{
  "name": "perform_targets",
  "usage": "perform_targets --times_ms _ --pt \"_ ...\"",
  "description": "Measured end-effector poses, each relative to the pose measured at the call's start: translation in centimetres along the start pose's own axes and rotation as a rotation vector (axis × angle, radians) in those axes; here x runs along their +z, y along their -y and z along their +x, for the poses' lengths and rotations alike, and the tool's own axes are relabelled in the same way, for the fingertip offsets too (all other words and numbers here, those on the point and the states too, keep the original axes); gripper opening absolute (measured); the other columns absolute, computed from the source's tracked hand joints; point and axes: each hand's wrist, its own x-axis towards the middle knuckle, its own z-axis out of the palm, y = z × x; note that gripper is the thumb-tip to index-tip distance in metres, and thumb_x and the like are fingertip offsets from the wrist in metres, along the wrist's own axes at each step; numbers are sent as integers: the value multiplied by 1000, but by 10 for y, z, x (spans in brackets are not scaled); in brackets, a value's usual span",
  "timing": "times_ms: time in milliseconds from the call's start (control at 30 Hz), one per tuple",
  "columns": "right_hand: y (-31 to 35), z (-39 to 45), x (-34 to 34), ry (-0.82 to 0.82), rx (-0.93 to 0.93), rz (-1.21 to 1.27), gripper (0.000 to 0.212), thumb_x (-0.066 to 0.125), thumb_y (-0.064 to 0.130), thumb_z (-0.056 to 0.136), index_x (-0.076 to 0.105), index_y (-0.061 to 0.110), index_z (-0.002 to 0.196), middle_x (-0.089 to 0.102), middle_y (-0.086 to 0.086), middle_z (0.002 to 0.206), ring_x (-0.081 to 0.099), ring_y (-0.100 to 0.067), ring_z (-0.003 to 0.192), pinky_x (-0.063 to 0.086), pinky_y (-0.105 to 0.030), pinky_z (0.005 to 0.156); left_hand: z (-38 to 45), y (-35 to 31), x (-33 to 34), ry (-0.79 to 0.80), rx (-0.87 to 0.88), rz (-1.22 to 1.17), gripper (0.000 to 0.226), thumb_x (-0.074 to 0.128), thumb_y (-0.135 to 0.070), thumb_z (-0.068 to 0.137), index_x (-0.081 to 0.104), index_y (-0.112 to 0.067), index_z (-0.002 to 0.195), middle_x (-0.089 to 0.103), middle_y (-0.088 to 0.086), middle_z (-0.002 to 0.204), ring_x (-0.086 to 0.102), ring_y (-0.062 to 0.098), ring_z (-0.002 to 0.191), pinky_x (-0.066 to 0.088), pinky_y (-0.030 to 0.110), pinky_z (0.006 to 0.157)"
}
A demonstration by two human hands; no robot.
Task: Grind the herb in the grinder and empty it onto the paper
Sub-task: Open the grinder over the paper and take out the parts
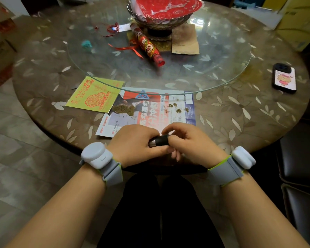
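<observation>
Holding the dark grinder (158,141) between them, the left hand (132,144) is closed around its metal end and the right hand (190,142) pinches the other end with its fingertips, just above the near edge of the tabletop (240,111). Beyond the hands lies the printed paper (150,111), with a pile of ground herb (123,110) on its left part and small herb bits (177,108) on its right.
</observation>
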Motion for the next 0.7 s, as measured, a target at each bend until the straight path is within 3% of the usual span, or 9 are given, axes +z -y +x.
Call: perform_targets --times_ms 133,300,400,700 --pt "2 6 -2 -11 116 49 23 50 18 75 60 7 93 66 -23 63 64 -37 53 53 -38 60 -1 -6 4 -14 -14 81 63 26 -83 76 52 -25 74 57 -3 67 54 16 64 32 30 50" --pt "5 2 -5 53 186 220 22 46 1 84 63 -3 97 59 -28 63 58 -25 44 54 -30 50 -7 -12 9 -59 -58 143 61 29 -81 77 53 -25 79 61 -4 73 58 19 71 30 31 53" --pt "5 0 -4 35 155 211 24 49 5 79 69 4 92 60 -35 66 58 -26 46 53 -31 52 -7 -13 9 -74 -64 142 62 28 -81 76 53 -24 77 60 -4 72 57 19 70 29 30 52" --pt "0 -1 0 8 127 186 29 50 18 66 71 8 84 65 -26 62 60 -29 48 53 -32 52 -9 -13 11 -111 -33 136 63 26 -83 76 54 -27 78 62 -6 72 59 18 68 35 29 53"
